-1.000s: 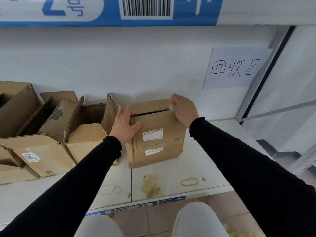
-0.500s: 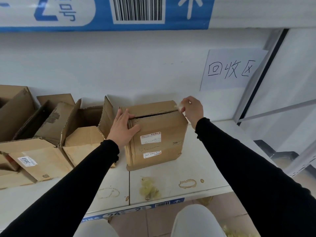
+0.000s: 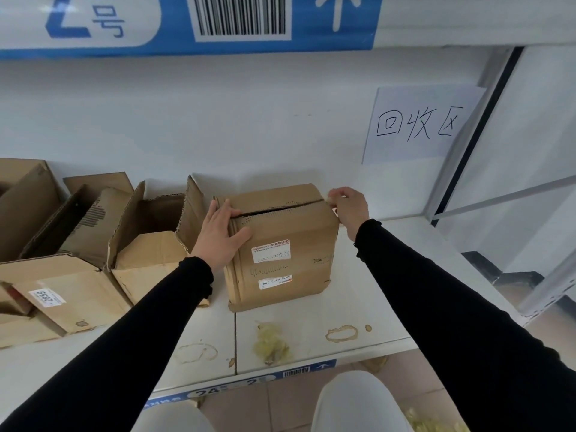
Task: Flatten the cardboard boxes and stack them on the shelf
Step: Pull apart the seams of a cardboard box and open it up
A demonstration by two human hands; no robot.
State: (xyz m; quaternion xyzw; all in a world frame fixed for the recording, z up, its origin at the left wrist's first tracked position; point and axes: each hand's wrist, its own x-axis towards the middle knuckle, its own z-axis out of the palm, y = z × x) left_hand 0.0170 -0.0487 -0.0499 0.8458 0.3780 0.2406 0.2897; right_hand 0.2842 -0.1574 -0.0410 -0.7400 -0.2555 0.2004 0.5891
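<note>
Step in hand: we judged that we were at the opening stage on one closed box [image 3: 280,244], stripping the tape from its top seam so that the flaps could be released; flattening itself had not begun.
Box: it stood upright on the white shelf [image 3: 389,291], near the middle of the board and towards its back edge, the labelled face turned to us and a dark slit showing along the top seam.
Left grip: our left hand [image 3: 223,236] lay flat against the box's upper left corner, fingers straight and spread over the edge, thumb on the front face; it steadied the box and clasped nothing.
Right grip: our right hand [image 3: 350,207] was at the upper right corner, finger and thumb pinched together on a small pale scrap that we took for the tape end [image 3: 329,196]; it was too small to be sure.
Other boxes: several opened boxes [image 3: 149,241] sat along the left part of the shelf, flaps up, none of them flat; the nearest touched or almost touched our left wrist.
Sign: a handwritten paper sign [image 3: 417,124] hung on the back wall above the right end of the shelf.
Next move: we judged that the pull should run away from the seam while the left palm held firm, lest the light box slide or tip towards the right edge.
</note>
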